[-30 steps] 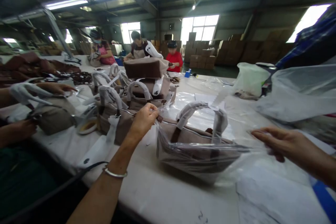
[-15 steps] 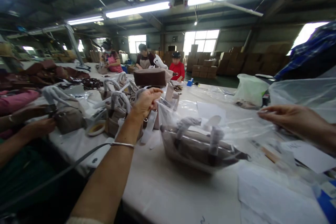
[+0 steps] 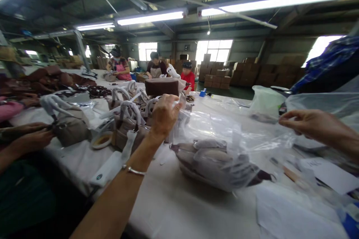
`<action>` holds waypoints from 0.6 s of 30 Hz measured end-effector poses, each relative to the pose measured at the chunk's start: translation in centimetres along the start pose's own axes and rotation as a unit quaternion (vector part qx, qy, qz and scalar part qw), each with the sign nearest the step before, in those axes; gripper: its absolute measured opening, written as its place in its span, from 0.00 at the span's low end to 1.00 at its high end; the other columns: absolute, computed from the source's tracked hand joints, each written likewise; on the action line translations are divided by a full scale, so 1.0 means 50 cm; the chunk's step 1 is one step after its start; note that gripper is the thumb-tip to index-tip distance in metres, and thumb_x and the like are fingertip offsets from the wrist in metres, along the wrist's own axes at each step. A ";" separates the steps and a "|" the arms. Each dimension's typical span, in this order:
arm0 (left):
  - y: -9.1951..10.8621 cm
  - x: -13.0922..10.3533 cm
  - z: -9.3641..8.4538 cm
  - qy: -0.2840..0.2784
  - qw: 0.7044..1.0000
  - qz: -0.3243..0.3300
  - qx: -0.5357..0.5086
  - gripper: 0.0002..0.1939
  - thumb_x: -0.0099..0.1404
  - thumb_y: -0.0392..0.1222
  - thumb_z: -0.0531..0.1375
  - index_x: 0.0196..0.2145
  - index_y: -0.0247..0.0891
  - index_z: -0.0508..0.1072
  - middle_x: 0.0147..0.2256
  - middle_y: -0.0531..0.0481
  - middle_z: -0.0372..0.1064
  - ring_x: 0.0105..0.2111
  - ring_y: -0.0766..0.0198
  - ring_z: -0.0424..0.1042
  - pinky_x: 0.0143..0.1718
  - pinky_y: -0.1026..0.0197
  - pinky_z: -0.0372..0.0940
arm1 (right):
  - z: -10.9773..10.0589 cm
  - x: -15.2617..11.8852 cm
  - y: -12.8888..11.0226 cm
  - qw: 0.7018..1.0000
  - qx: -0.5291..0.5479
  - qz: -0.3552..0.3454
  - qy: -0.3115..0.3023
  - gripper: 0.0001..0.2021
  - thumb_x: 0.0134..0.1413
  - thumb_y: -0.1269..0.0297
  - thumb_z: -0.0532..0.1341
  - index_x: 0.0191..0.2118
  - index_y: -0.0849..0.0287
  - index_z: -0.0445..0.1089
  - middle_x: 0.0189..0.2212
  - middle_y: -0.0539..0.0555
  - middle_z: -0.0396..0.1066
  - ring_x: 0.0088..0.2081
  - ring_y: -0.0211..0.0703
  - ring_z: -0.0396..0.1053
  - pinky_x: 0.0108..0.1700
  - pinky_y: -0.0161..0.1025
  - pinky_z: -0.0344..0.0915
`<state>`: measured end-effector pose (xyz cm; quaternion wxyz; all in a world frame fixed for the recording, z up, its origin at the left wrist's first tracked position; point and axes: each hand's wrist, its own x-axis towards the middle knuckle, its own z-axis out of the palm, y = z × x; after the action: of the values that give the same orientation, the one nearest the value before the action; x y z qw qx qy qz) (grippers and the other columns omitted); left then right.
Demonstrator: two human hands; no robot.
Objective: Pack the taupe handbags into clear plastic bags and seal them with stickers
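In front of me on the white-covered table lies a taupe handbag [image 3: 207,162], tilted on its side, its handles in pale wrapping. A clear plastic bag [image 3: 213,125] surrounds it, with loose film bunched above. My left hand [image 3: 167,114] is closed, pinching one edge of that plastic bag. My right hand [image 3: 307,121], thumb and fingertips pressed together, is at the film's other side and appears to grip its edge. Left of my forearm stand several similar handbags [image 3: 120,130] with wrapped handles. A brown-based handbag [image 3: 162,86] sits just beyond my left hand.
At left, another person's hands [image 3: 33,138] hold a taupe handbag [image 3: 71,125]. A tape roll [image 3: 101,140] and a white device [image 3: 106,170] lie nearby. Paper sheets [image 3: 297,213] cover the right front. Dark red bags [image 3: 50,76] are heaped far left. Several people work across the table.
My left hand has moved slightly right and turned over. The plastic bag's opening has sunk from upright around the handbag to bunched film. The handbag's handles have tipped over.
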<state>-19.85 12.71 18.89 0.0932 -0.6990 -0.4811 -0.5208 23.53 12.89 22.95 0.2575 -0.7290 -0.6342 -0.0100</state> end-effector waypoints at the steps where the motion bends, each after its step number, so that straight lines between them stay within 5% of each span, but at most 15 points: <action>1: 0.020 -0.017 0.013 -0.028 0.996 0.085 -0.005 0.10 0.69 0.44 0.59 0.45 0.37 0.72 0.44 0.44 0.72 0.47 0.56 0.70 0.49 0.56 0.63 | -0.001 0.000 -0.008 0.999 -0.022 0.005 -0.022 0.31 0.39 0.40 0.64 0.37 0.67 0.81 0.12 0.51 0.69 0.13 0.30 0.62 0.23 0.35 0.49; 3: 0.061 -0.049 0.043 -0.114 0.968 0.221 -0.042 0.21 0.67 0.53 0.60 0.51 0.37 0.70 0.50 0.43 0.71 0.52 0.54 0.68 0.54 0.53 0.61 | 0.000 -0.008 -0.029 0.998 -0.056 -0.009 0.011 0.27 0.38 0.44 0.67 0.38 0.64 0.81 0.16 0.50 0.72 0.16 0.31 0.65 0.24 0.34 0.50; 6: 0.108 -0.081 0.082 -0.158 0.932 0.315 -0.082 0.32 0.61 0.65 0.61 0.52 0.38 0.69 0.51 0.43 0.71 0.54 0.53 0.68 0.57 0.51 0.59 | 0.001 -0.024 -0.059 0.990 -0.096 -0.054 0.087 0.20 0.39 0.50 0.70 0.35 0.60 0.82 0.20 0.51 0.75 0.18 0.33 0.66 0.25 0.35 0.49; 11: 0.151 -0.112 0.081 -0.137 0.917 0.348 -0.137 0.30 0.65 0.64 0.57 0.52 0.37 0.67 0.47 0.42 0.73 0.50 0.56 0.70 0.54 0.53 0.62 | -0.010 -0.027 -0.079 0.992 -0.079 -0.029 0.099 0.13 0.46 0.56 0.68 0.33 0.61 0.81 0.15 0.48 0.71 0.19 0.35 0.67 0.27 0.35 0.50; 15: 0.159 -0.152 0.072 -0.231 0.896 0.374 -0.058 0.19 0.66 0.54 0.61 0.46 0.37 0.68 0.40 0.45 0.75 0.43 0.53 0.73 0.49 0.51 0.64 | -0.024 -0.019 -0.071 0.997 -0.046 0.008 0.061 0.19 0.49 0.53 0.64 0.37 0.65 0.80 0.12 0.47 0.68 0.21 0.37 0.70 0.30 0.37 0.53; 18: 0.136 -0.158 0.077 -0.284 0.908 0.308 -0.012 0.08 0.65 0.41 0.62 0.39 0.37 0.68 0.33 0.49 0.75 0.34 0.57 0.74 0.38 0.57 0.66 | -0.048 -0.012 -0.050 0.997 -0.059 0.020 0.047 0.25 0.48 0.47 0.62 0.38 0.67 0.79 0.15 0.49 0.71 0.22 0.37 0.71 0.31 0.38 0.53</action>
<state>-12.11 7.07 13.23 0.1003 -0.9317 -0.2420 -0.2515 21.84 11.56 25.74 0.2435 -0.7541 -0.6051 -0.0765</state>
